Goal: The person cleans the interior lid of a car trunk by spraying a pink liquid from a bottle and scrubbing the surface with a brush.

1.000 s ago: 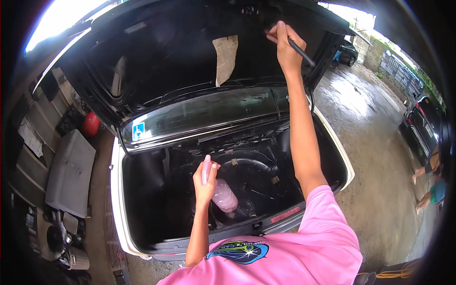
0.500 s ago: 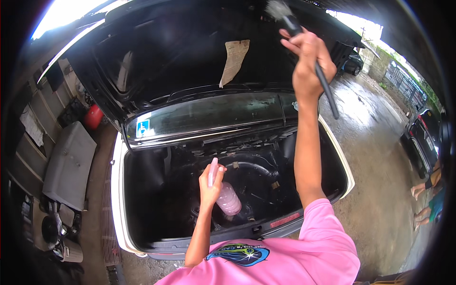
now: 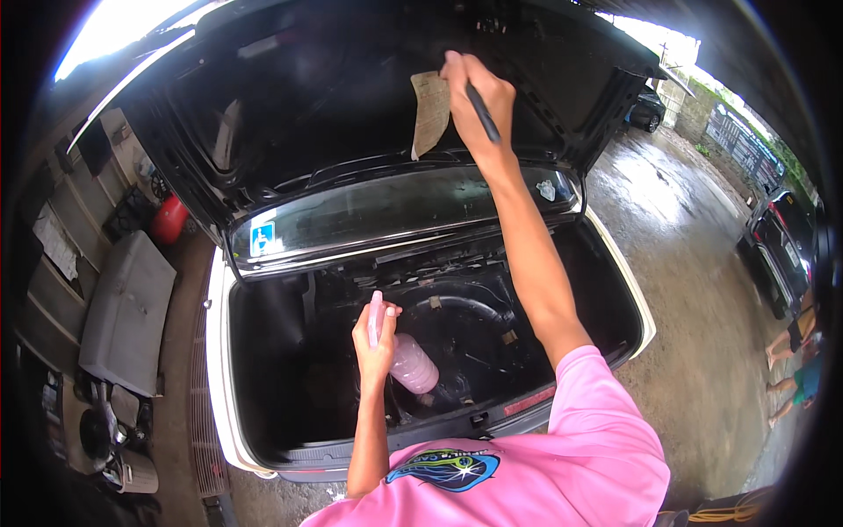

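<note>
Raised against the underside of the open trunk lid (image 3: pixel 325 97), my right hand (image 3: pixel 488 98) is closed round a brush (image 3: pixel 484 117). Its black handle points back toward me; the bristles are out of sight against the dark lid. A torn, brownish paper label (image 3: pixel 430 116) clings to the lid just left of that hand. Lower down, over the trunk compartment (image 3: pixel 290 378), my left hand (image 3: pixel 374 348) grips a spray bottle (image 3: pixel 414 365) with pale pink liquid inside. The bottle leans to the right, above the wet-looking trunk floor.
Behind the trunk runs the rear window (image 3: pixel 378 221), with a blue sticker at its left. A grey panel-like thing (image 3: pixel 130 312) and a red rounded object (image 3: pixel 169 220) stand left. Right are wet ground, a parked dark car (image 3: pixel 781 250) and people's legs (image 3: pixel 781 386).
My right hand has swung left and a little lower with the brush, from the lid's right side to beside the paper label. My left hand and the spray bottle have shifted slightly left.
</note>
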{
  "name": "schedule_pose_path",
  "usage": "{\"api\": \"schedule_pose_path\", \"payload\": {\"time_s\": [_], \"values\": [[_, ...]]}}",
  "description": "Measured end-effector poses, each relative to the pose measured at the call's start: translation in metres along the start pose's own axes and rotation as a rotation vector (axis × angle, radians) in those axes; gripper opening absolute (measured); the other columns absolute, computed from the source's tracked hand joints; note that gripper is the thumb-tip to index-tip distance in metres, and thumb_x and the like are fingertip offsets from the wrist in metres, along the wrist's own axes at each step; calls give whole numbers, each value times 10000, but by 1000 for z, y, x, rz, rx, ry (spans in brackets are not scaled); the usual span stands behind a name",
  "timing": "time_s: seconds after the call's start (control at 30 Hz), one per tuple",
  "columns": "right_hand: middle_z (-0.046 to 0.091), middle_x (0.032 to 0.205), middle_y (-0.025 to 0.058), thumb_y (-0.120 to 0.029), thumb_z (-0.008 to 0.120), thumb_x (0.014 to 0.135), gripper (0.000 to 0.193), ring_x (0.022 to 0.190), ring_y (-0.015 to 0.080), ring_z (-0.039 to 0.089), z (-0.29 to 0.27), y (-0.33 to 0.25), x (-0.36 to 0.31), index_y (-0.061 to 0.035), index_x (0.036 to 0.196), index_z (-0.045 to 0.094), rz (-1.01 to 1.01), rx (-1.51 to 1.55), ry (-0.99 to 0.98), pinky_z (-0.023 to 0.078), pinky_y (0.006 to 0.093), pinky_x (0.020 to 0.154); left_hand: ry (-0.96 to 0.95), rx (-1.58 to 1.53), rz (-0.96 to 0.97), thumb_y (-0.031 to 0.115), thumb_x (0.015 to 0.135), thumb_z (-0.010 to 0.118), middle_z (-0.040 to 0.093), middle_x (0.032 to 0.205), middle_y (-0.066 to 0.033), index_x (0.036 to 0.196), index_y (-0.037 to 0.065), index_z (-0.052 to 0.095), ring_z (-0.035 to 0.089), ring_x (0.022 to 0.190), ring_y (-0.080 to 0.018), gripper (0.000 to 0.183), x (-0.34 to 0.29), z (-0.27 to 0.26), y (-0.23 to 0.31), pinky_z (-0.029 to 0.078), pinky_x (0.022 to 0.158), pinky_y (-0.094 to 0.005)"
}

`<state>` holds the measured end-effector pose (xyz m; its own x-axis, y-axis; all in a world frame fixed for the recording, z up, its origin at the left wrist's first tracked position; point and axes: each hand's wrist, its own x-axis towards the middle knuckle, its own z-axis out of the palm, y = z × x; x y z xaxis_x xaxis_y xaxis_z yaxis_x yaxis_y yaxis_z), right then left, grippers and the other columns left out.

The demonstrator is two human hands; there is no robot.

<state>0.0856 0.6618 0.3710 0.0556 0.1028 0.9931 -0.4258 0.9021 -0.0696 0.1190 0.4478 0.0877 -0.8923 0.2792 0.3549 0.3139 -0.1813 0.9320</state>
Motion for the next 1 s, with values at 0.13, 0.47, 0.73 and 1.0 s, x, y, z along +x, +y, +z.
{"api": "schedule_pose_path", "payload": {"time_s": [0.13, 0.47, 0.73, 1.0], "values": [[645, 714, 160, -67, 585, 960, 203, 602, 295, 664, -4, -16, 1, 48, 793, 598, -71, 14, 133, 523, 321, 558, -23, 40, -54, 225, 972, 609, 691, 836, -63, 977, -15, 649, 578, 692, -91, 243, -1, -7, -1, 458, 624, -260], [648, 647, 128, -137, 582, 985, 268, 495, 201, 622, -16, -18, 13, 18, 771, 626, -53, -30, 23, 475, 299, 489, -34, 6, 24, 199, 966, 613, 680, 822, -55, 933, -16, 647, 563, 661, -80, 220, -6, 6, -2, 447, 596, -258], [648, 629, 111, -121, 572, 987, 253, 491, 221, 636, -36, -5, 0, 26, 787, 623, -38, 4, 193, 466, 293, 477, -77, 32, -79, 208, 966, 616, 685, 836, -63, 949, -18, 653, 591, 739, -95, 229, -7, 7, 2, 467, 663, -264], [694, 737, 126, -183, 562, 1011, 320, 723, 171, 721, -65, -31, -1, 69, 839, 659, 206, 8, 65, 596, 294, 689, -84, 13, -75, 275, 977, 614, 696, 885, -69, 1022, -7, 652, 617, 802, -108, 288, -13, 7, -5, 477, 701, -256]]}}
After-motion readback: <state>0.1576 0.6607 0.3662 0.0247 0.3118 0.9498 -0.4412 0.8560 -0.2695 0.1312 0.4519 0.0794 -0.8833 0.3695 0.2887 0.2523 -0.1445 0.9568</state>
